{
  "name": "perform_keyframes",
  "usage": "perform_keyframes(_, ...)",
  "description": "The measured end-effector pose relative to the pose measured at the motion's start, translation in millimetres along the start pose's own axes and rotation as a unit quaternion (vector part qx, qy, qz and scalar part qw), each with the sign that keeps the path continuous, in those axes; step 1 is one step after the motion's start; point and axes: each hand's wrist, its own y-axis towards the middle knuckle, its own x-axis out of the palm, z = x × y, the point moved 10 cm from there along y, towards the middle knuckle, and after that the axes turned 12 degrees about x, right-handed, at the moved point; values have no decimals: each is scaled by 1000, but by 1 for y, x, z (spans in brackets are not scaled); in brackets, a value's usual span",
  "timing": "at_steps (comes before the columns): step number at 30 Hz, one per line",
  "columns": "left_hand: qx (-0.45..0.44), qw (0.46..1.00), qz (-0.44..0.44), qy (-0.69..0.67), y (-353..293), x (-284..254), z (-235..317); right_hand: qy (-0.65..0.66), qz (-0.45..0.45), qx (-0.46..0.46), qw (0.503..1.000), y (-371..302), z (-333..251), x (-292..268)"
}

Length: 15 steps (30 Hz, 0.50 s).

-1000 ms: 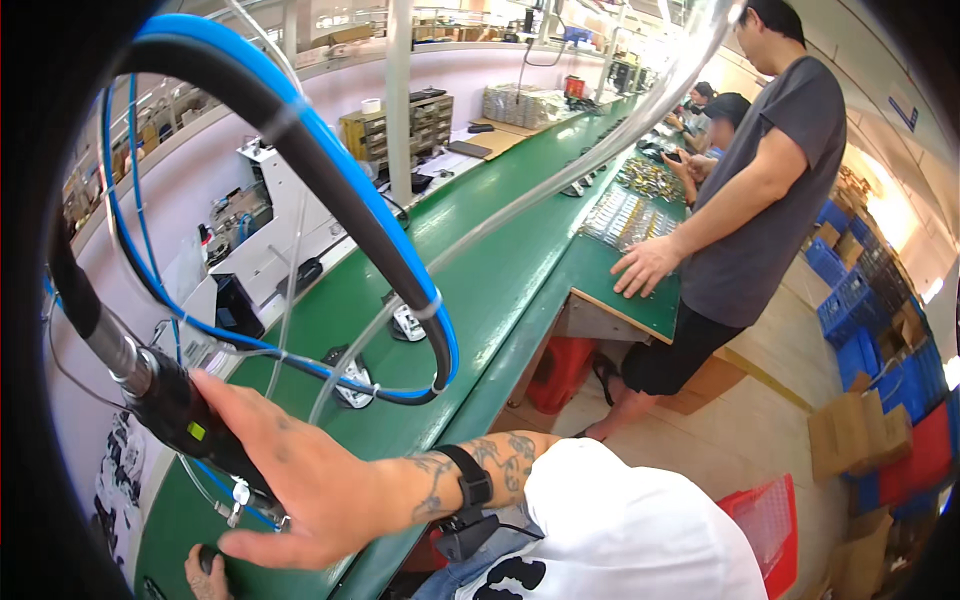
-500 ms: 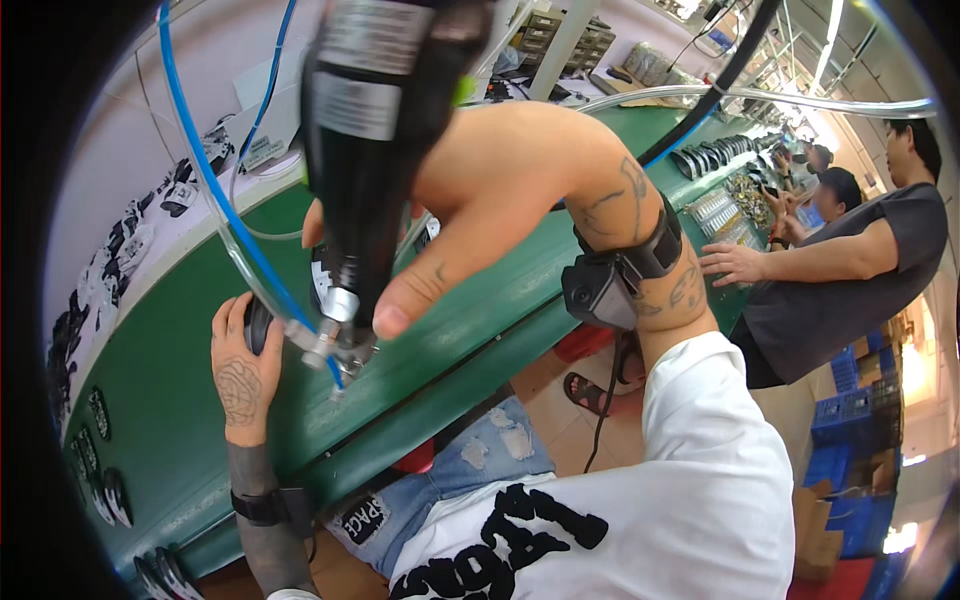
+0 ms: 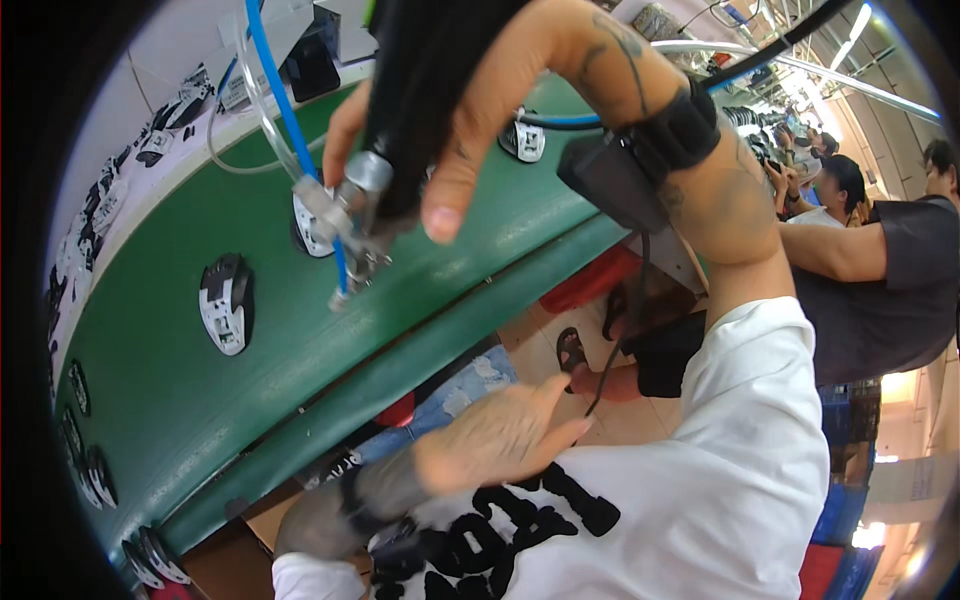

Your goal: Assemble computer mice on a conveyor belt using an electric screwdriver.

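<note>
A black power screwdriver (image 3: 410, 110) hangs nose down in my right hand (image 3: 500, 75), which is wrapped around its body. Its metal nose (image 3: 365, 200) has a blue hose and clear tubing joined to it. Below and behind the nose lies a white-and-black computer mouse shell (image 3: 312, 225), partly hidden. Another mouse shell (image 3: 227, 305) rests uncovered on the green belt (image 3: 300, 350) to the left, and a third mouse shell (image 3: 523, 138) lies beyond my right wrist. My left hand (image 3: 495, 435), blurred, is off the belt in front of my body, with thumb and fingers apart and nothing visible in it.
Several dark mouse parts (image 3: 80, 440) lie at the belt's left end. More parts line the white ledge (image 3: 120, 210) along the far side. A blue hose (image 3: 275, 85) and clear tubing cross the view above the belt. At the right stands a person in a dark shirt (image 3: 880, 260).
My left hand has let go of the dark mouse and moved off the belt toward my body. The mouse shell at the left is uncovered. The screwdriver has shifted slightly right.
</note>
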Motion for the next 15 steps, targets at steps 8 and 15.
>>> perform_keyframes(8, -70, 972, -90, -207, 74, 94, -49, 127, 57, -36, 990, -15, -10, 20)
perform_keyframes(15, -37, 941, 207, -265, 96, -6, -84, -173, 480, 93, 855, -134, -31, 67)
